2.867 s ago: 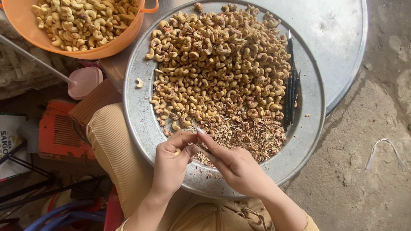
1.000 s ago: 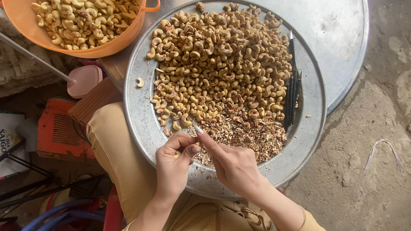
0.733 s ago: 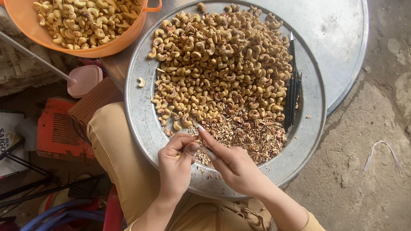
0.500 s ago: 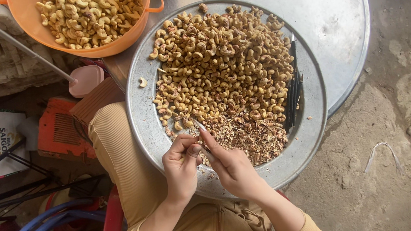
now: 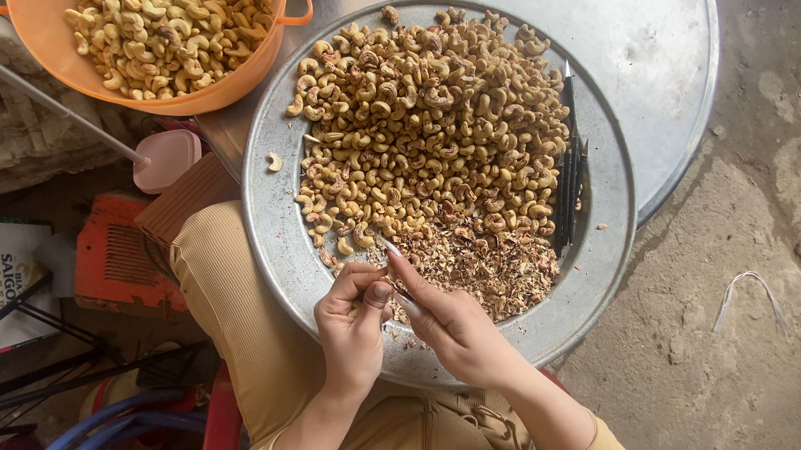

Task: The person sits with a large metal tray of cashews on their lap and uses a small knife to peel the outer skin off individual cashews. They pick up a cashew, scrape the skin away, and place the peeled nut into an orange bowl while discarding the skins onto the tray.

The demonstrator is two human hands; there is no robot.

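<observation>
A cashew nut (image 5: 375, 294) sits pinched in the fingertips of the left hand (image 5: 353, 325), above the near rim of the round metal tray (image 5: 274, 237). The right hand (image 5: 449, 320) meets it there, closed around a small blade tool (image 5: 391, 251) with the forefinger stretched along it. Inside the tray, unpeeled cashews (image 5: 430, 124) fill the far half; brown skin scraps (image 5: 483, 266) lie nearer the hands. Dark tools (image 5: 567, 180) rest by the tray's right wall. Beyond the tray's left edge stands an orange basin (image 5: 211, 87) of peeled nuts.
</observation>
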